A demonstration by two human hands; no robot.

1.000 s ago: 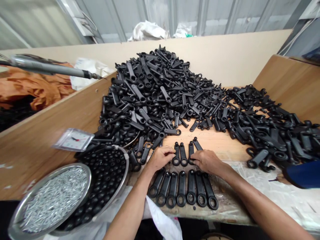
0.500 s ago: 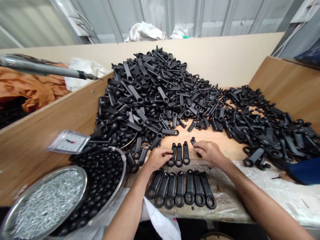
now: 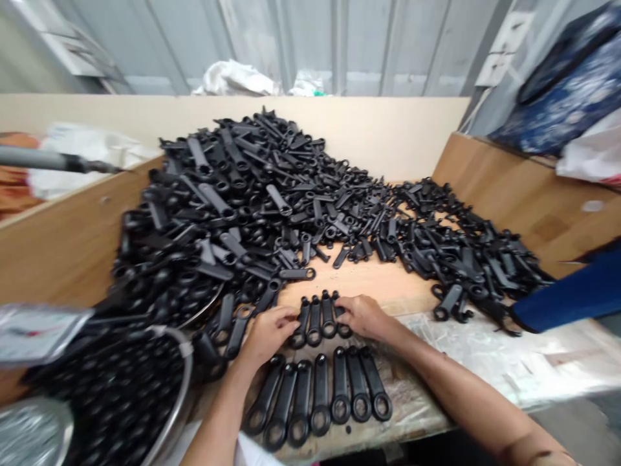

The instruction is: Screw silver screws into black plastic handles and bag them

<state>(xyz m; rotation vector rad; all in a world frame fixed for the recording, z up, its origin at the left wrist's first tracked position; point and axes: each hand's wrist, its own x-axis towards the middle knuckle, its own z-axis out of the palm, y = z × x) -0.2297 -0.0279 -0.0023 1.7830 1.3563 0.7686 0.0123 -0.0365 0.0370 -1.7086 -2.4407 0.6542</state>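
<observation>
A short row of black crank arms (image 3: pixel 314 321), each with a ring at the near end and a small knob at the far end, lies side by side on the bench. My left hand (image 3: pixel 272 329), fingers curled together, touches the leftmost arm of that row. At the other end my right hand (image 3: pixel 361 315) pinches the rightmost crank arm (image 3: pixel 343 329), partly hidden by its fingers. Nearer to me is a second row of longer black crank arms (image 3: pixel 320 395), ring ends towards me. Neither hand touches these.
Behind rises a big heap of black parts (image 3: pixel 252 188), spreading right. At left stand a bowl of black knobs (image 3: pixel 183 382), a bowl of screws (image 3: pixel 68 421), a blurred clock (image 3: pixel 39 333) and a hanging screwdriver (image 3: pixel 43 158). Another person's blue sleeve (image 3: pixel 572 291) enters from the right.
My right hand has brought its crank arm left to the end of the short row. My left hand stays by the row's left end. The view has swung right.
</observation>
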